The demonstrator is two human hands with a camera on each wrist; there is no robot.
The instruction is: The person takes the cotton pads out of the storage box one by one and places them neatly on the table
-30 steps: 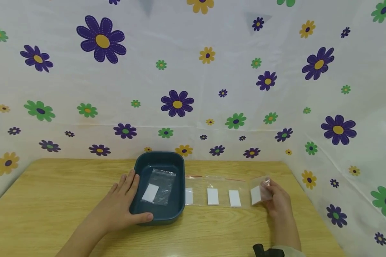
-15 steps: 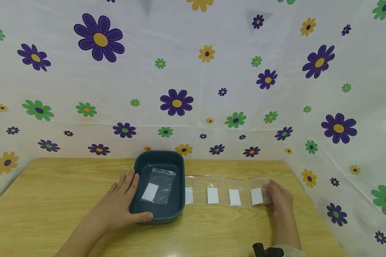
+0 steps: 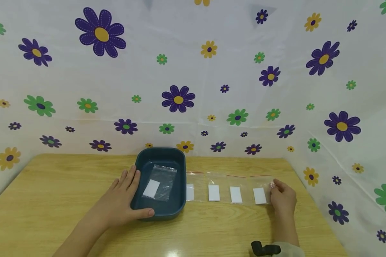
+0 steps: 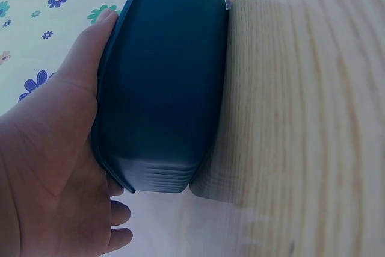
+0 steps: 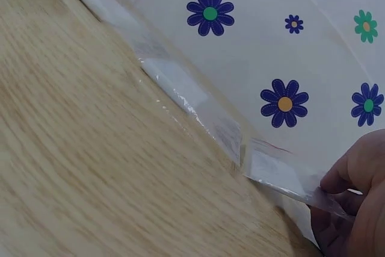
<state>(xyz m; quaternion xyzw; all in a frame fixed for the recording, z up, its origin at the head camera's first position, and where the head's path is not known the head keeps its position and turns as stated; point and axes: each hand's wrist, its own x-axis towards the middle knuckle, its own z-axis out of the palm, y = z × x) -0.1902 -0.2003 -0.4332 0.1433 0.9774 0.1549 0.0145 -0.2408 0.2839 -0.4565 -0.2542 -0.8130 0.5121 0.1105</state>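
Note:
My left hand (image 3: pixel 122 205) rests on the left side of a dark blue rectangular tub (image 3: pixel 161 214), fingers spread straight along the rim and the thumb at its front corner. In the left wrist view the tub's outer wall (image 4: pixel 168 82) faces the camera. A clear zip bag (image 3: pixel 165 182) with a white rectangular piece (image 3: pixel 151 188) lies inside the tub. To the right, my right hand (image 3: pixel 283 196) pinches the right edge of the end zip bag (image 3: pixel 263 181), which has a red seal line and a white rectangle (image 3: pixel 260 196) inside. The right wrist view shows this bag's edge (image 5: pixel 328 203) between thumb and fingers.
More such zip bags stretch in a row between tub and right hand: a middle bag (image 3: pixel 236 181), another bag (image 3: pixel 216 178) and one beside the tub (image 3: pixel 196 180). They lie on a wooden table (image 3: pixel 67 178). A flower-printed cloth (image 3: pixel 141 78) hangs behind and at the sides.
The end bag, earlier folded up at its right side by my right hand, now lies flatter, and the hand has shifted slightly right. My left hand and the tub keep their places.

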